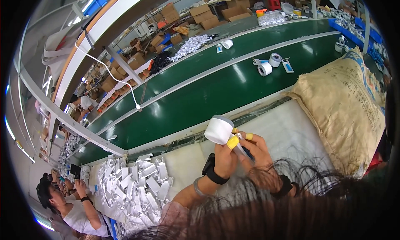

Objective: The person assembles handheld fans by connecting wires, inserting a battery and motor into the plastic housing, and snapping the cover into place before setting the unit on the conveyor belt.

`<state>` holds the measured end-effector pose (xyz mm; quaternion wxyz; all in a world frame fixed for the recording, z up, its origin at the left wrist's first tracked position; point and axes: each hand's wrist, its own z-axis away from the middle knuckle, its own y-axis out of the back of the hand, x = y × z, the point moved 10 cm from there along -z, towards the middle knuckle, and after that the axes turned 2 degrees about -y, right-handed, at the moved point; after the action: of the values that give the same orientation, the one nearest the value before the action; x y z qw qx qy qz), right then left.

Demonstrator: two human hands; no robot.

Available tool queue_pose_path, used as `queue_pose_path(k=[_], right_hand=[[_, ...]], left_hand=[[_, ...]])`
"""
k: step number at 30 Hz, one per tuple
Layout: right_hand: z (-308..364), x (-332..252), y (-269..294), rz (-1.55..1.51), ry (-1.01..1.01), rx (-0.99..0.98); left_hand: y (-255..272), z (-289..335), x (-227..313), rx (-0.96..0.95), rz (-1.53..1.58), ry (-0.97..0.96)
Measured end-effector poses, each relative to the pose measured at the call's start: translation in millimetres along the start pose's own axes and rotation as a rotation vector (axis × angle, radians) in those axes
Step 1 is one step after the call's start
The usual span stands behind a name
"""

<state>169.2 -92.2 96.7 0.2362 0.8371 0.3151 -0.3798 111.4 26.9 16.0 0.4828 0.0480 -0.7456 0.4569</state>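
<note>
Both my hands are raised over the near edge of the worktable, close together around a white device with a round, drum-shaped head (pixel 218 130) and a grey rim. My left hand (pixel 225 160) grips it just below the head, a yellow finger cover on its thumb. Beside it, the fingers of my right hand (pixel 259 154) are bent around the lower part, and more yellow covers show on their tips. A pale, narrow piece runs down between the hands; its lower end is hidden by them. A dark band circles each wrist.
A heap of white plastic parts (pixel 139 181) lies left on the pale table. A large brown sack (pixel 339 106) stands at right. Beyond runs a green conveyor belt (pixel 187 102) carrying white drum-shaped units (pixel 265 68). A white cable (pixel 121 80) hangs at left. A co-worker (pixel 79 211) sits lower left.
</note>
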Motion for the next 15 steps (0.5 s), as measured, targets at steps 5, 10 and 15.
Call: queue_pose_path(k=[5, 10, 15], right_hand=[[5.4, 8.4, 0.5, 0.257, -0.001, 0.064], [0.8, 18.8, 11.1, 0.294, -0.07, 0.021], [0.0, 7.7, 11.2, 0.431, 0.042, 0.01]], left_hand=[[-1.1, 3.9, -4.7, 0.029, -0.09, 0.032], [-11.4, 2.9, -9.0, -0.02, -0.075, -0.003], [-19.5, 4.5, 4.0, -0.046, -0.131, -0.038]])
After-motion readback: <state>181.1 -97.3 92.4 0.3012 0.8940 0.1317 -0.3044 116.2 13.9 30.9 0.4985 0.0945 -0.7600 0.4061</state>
